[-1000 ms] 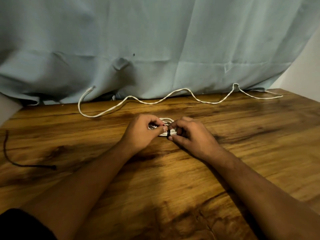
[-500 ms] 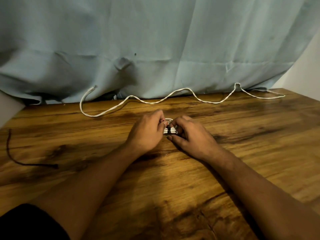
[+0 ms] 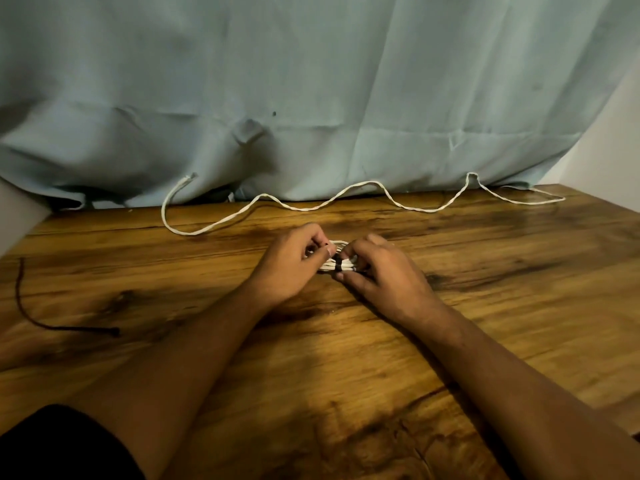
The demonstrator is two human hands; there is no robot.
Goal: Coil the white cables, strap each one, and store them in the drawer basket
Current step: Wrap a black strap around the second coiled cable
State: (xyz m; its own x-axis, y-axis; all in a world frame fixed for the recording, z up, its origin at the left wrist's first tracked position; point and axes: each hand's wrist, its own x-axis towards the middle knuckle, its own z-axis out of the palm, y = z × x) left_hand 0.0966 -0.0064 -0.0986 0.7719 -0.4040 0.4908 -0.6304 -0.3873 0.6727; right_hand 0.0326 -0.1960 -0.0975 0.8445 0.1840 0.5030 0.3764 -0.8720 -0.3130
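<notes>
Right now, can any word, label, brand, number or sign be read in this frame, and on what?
None readable. No print shows on the coiled white cable, its black strap, the loose white cable, the dark cord, the curtain or the wooden table.

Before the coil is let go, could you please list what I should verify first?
1. Grip on the coiled cable by left hand and right hand: ok.
2. A black strap round the coil: ok.
3. Strap fastened: cannot tell, fingers hide it.
4. The second white cable coiled: not ok, it lies loose along the curtain.
5. The dark cord on the table usable as a strap: cannot tell.
6. The drawer basket in view: not ok.
</notes>
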